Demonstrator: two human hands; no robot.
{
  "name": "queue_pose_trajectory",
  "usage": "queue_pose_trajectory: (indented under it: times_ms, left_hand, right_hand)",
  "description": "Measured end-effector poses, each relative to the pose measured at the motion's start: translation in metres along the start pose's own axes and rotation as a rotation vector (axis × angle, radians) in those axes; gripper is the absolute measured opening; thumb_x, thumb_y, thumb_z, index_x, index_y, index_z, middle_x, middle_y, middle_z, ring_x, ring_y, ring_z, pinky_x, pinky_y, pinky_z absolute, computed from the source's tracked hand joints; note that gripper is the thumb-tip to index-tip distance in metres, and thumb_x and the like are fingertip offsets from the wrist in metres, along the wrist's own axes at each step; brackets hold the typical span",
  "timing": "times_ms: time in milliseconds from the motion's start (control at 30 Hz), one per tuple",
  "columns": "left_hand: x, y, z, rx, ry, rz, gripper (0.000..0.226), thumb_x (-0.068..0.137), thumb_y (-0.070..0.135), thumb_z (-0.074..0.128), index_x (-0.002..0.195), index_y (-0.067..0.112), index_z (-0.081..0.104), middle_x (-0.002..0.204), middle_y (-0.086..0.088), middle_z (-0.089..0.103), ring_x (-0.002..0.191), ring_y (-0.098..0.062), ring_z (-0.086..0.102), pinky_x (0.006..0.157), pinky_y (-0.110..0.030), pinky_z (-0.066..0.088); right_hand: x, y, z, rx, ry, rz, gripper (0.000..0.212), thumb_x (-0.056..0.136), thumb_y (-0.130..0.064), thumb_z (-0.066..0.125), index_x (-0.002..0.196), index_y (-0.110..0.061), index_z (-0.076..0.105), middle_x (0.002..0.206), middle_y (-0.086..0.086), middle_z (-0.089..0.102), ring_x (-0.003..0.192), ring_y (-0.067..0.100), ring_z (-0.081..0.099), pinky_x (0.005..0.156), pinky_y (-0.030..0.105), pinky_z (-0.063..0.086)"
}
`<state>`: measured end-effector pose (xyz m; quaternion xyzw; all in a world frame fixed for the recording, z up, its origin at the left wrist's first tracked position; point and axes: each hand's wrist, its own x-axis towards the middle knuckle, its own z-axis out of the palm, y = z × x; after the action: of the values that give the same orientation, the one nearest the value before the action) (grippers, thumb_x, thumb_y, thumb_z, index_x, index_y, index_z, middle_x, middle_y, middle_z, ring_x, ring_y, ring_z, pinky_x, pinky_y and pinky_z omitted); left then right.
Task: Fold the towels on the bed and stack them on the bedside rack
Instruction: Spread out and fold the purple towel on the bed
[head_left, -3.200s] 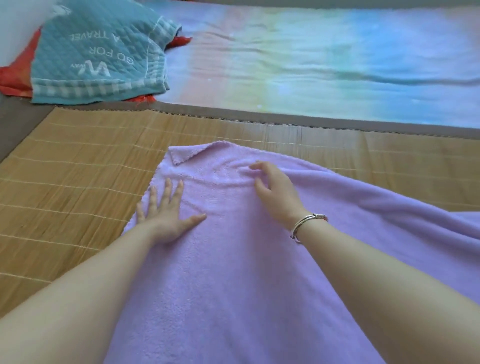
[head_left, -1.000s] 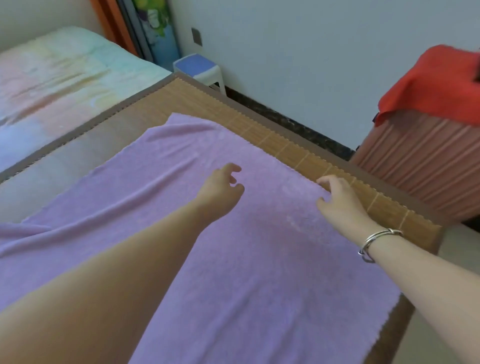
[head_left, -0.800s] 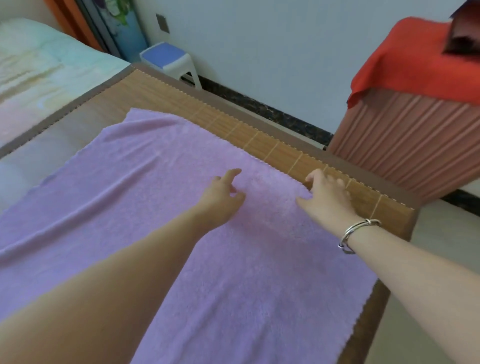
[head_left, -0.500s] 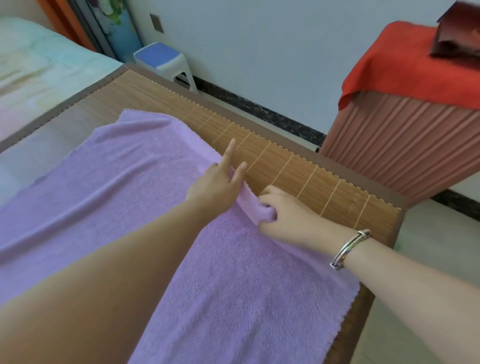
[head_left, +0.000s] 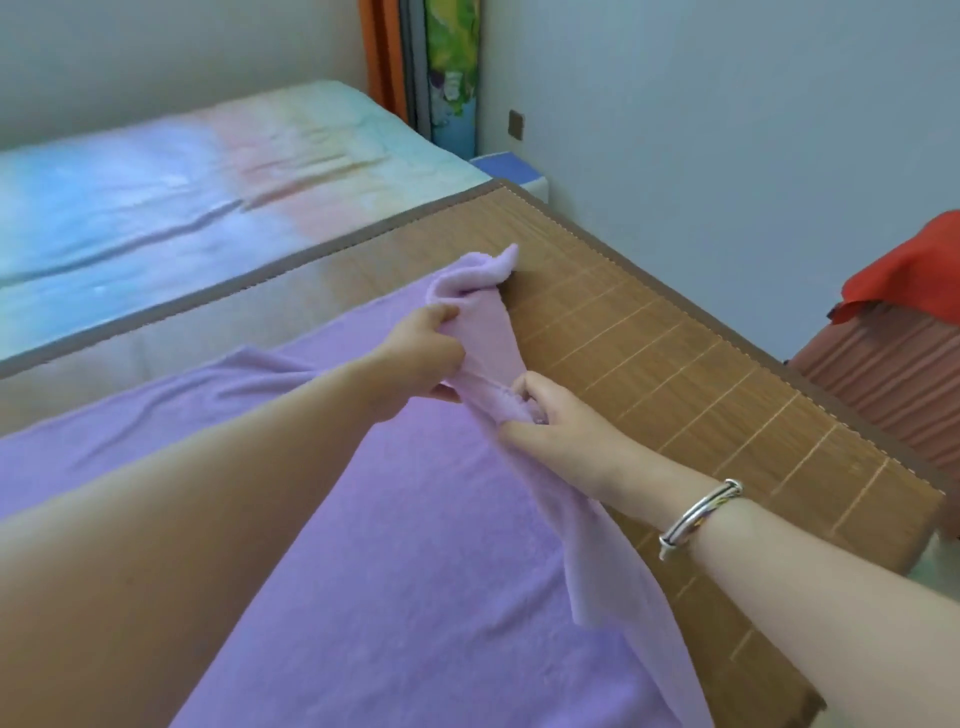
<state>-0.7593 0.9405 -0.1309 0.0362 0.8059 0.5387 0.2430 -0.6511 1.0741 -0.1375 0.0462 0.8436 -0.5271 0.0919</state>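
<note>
towel: one lilac terry towel (head_left: 415, 571) lies spread over the woven bamboo mat (head_left: 675, 364) on the bed; its right-hand edge is gathered and lifted off the mat, the far corner flopping over above the hands
left hand: the left hand (head_left: 423, 358) has fingers and thumb curled round the bunched edge of the towel, clamped on the cloth; it holds nearer the far corner
right hand: the right hand (head_left: 558, 428) pinches the same lifted edge just beside the left hand, thumb and curled fingers closed on the fold; a silver bangle (head_left: 698, 517) sits on that wrist
grip relative to towel: both hands hold one raised ridge of cloth; the rest of the towel lies flat to the left and toward the camera, and a loose flap hangs below the right wrist
edges and room: bare mat shows to the right of the towel up to the brown bound edge of the bed; beyond that edge stands a ribbed pinkish rack (head_left: 883, 374) topped by a red cloth (head_left: 914, 275); a pastel rainbow sheet (head_left: 182, 192) covers the far side of the bed
count: one towel; two hands; one bangle; one rack; one blue stool (head_left: 511, 169) by the wall
</note>
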Motion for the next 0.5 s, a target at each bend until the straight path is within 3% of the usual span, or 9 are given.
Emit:
queue_pose_trajectory:
  times_ms: [67,133,333,433,500]
  left_hand:
    - [-0.044,-0.008,-0.054,-0.021,0.014,0.0,0.07,0.083,-0.009,0.033,0.142,0.027,0.04,0.139,-0.003,0.04,0.11,-0.028,0.06,0.078,-0.04,0.059]
    - [-0.099,-0.021,-0.118,-0.058,0.075,0.0,0.071,0.084,-0.009,0.033,0.144,0.028,0.037,0.139,-0.003,0.036,0.105,-0.027,0.062,0.083,-0.039,0.058]
    - [-0.284,-0.087,-0.319,-0.096,0.213,-0.026,0.074,0.083,-0.009,0.034,0.146,0.029,0.033,0.146,-0.002,0.032,0.112,-0.023,0.059,0.081,-0.032,0.058]
    - [-0.357,-0.124,-0.389,-0.076,0.27,-0.057,0.07,0.083,-0.007,0.034,0.137,0.037,0.04,0.13,-0.006,0.047,0.096,-0.02,0.065,0.085,-0.035,0.057]
    - [-0.406,-0.161,-0.437,-0.055,0.292,-0.081,0.072,0.081,-0.008,0.033,0.14,0.034,0.039,0.131,-0.004,0.045,0.097,-0.019,0.065,0.083,-0.031,0.057]
  right_hand:
    - [-0.012,-0.044,0.044,0.026,-0.011,-0.015,0.012,0.081,-0.019,0.058,0.084,-0.016,0.047,0.073,-0.009,0.045,0.065,0.004,0.039,0.057,0.015,0.034]
    - [-0.027,-0.093,0.1,0.042,-0.049,-0.035,0.022,0.069,-0.029,0.055,0.089,-0.019,0.054,0.077,-0.011,0.052,0.07,0.001,0.046,0.062,0.014,0.038]
    - [-0.097,-0.248,0.282,0.146,-0.341,-0.042,0.023,0.086,-0.008,0.055,0.101,-0.021,0.067,0.086,-0.003,0.064,0.083,0.011,0.058,0.075,0.026,0.044]
    - [-0.126,-0.302,0.362,0.168,-0.463,-0.052,0.023,0.082,-0.011,0.058,0.092,-0.029,0.069,0.088,0.001,0.066,0.085,0.016,0.06,0.077,0.032,0.045]
    - [-0.146,-0.33,0.427,0.134,-0.545,-0.054,0.028,0.07,-0.023,0.062,0.096,-0.032,0.069,0.098,0.008,0.068,0.09,0.026,0.062,0.076,0.039,0.042]
